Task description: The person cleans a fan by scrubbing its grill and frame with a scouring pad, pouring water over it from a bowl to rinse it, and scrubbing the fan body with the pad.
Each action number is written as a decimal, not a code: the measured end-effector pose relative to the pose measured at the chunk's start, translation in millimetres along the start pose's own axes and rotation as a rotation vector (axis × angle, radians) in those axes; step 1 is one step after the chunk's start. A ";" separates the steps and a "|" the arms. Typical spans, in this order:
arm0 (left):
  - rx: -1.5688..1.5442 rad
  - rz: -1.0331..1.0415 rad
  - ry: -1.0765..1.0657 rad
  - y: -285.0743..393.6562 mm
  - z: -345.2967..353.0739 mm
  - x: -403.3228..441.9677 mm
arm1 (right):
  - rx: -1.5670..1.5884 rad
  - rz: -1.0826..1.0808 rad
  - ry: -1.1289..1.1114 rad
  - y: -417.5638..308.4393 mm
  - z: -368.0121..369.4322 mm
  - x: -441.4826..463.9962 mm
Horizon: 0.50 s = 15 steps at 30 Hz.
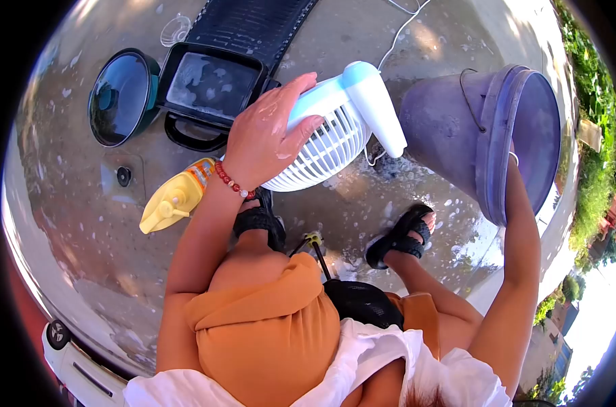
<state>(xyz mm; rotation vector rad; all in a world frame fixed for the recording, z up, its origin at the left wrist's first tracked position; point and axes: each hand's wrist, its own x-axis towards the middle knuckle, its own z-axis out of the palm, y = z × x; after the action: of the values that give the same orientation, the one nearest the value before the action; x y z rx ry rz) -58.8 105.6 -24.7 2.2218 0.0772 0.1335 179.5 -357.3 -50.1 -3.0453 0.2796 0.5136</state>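
Observation:
My left hand (pixel 270 129) grips a white and light-blue electric fan (pixel 331 146), fingers and thumb spread over its slatted round guard. Wet suds show on the skin, and a red bead bracelet circles that wrist. My right arm reaches into a large purple bucket (pixel 450 125) with a wire handle. The right hand itself is hidden behind the bucket's rim, with only a pale band at the wrist visible. A white cord (pixel 404 35) runs along the ground behind the fan.
A black rectangular pan (pixel 179 114) with suds and a teal pot with a glass lid (pixel 118 95) lie left. Nearby are a yellow bottle (pixel 171 200), a clear glass bowl (pixel 176 30) and a black ribbed panel (pixel 243 27). Wet concrete (pixel 308 217) surrounds my sandalled feet.

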 end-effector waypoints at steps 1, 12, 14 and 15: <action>0.044 0.041 -0.017 5.4 0.5 -0.2 | 0.102 0.034 -0.011 5.0 -5.2 0.1; 0.443 0.194 0.071 19.7 10.5 28.4 | 0.801 0.110 -0.108 8.5 -128.6 -94.8; 0.513 0.189 0.057 24.2 8.6 34.4 | 0.820 0.054 -0.075 18.1 -152.9 -104.3; 0.584 0.179 0.042 28.5 7.4 37.9 | 0.836 0.087 0.026 13.8 -162.2 -111.1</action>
<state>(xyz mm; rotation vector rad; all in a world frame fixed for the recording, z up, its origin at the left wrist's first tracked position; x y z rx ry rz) -20.1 86.3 -3.9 2.8082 -0.0707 0.2850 125.9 -363.2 139.5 -2.2327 0.4819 0.2597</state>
